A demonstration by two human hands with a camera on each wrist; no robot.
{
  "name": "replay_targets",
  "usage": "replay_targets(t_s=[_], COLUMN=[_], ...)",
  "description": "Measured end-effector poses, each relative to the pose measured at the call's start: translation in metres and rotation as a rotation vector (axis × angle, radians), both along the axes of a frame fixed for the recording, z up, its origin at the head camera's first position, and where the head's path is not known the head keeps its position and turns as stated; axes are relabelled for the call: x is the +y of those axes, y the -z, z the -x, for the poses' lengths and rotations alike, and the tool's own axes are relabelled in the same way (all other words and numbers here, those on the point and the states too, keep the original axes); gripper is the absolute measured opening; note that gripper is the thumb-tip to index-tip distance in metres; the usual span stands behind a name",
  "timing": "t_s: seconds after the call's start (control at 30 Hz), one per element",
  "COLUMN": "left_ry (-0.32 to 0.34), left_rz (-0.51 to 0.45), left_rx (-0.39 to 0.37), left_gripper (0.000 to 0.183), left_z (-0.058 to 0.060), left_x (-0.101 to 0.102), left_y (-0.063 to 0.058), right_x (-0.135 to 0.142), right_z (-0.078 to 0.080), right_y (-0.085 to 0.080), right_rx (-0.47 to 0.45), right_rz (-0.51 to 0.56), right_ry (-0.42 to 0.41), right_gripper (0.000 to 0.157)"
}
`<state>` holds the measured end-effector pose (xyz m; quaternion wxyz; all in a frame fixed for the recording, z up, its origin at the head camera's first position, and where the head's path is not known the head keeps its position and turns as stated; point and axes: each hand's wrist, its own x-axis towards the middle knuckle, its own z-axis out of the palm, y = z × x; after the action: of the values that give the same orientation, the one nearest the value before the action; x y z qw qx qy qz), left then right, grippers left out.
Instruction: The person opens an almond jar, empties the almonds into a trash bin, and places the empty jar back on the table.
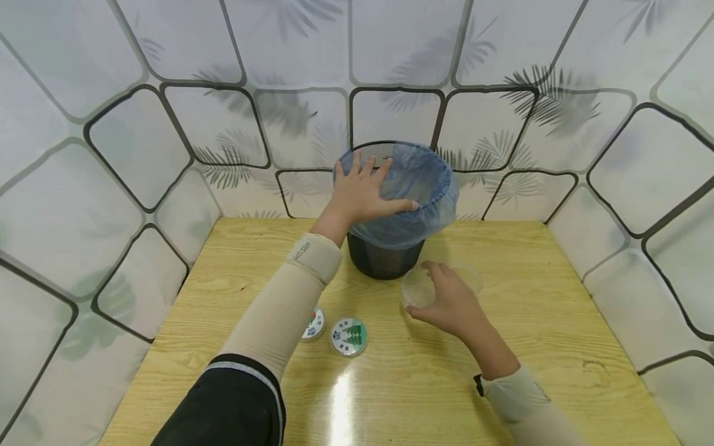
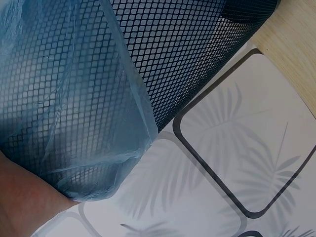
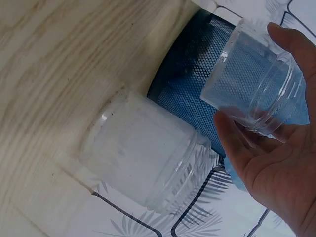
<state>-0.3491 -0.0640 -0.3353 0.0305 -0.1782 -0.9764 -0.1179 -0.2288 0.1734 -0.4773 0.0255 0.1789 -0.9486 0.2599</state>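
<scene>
In the head view, my left hand lies over the near left rim of a black mesh bin, fingers spread wide. It touches the blue plastic bag that lines the bin and folds over its rim. My right hand grips a clear plastic jar in front of the bin, thumb and fingers on opposite sides. A second clear jar stands upright on the table beside it, partly behind the hand in the head view. Both jars look see-through, with threaded necks and no lids.
Two round lids with printed labels, one green and white and one partly hidden lid behind the left forearm, lie on the wooden table. A patterned wall covering encloses the table behind the bin and at both sides.
</scene>
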Motion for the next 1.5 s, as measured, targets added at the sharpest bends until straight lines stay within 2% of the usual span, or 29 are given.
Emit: replay_targets(t_s=[0.37, 0.63, 1.5], left_ry=[0.003, 0.001, 0.004], left_rz=[0.007, 0.011, 0.010], left_rx=[0.002, 0.008, 0.001], left_gripper=[0.112, 0.112, 0.112], left_z=[-0.001, -0.001, 0.000], left_x=[0.001, 0.000, 0.000], left_y=[-0.001, -0.001, 0.001], right_x=[-0.002, -0.003, 0.000], right_z=[0.001, 0.004, 0.003], right_y=[0.011, 0.016, 0.029], right_rx=[-0.083, -0.114, -0.175], right_rz=[-0.044, -0.050, -0.069], right_ry=[-0.063, -0.077, -0.064], right_gripper=[0.096, 0.096, 0.097])
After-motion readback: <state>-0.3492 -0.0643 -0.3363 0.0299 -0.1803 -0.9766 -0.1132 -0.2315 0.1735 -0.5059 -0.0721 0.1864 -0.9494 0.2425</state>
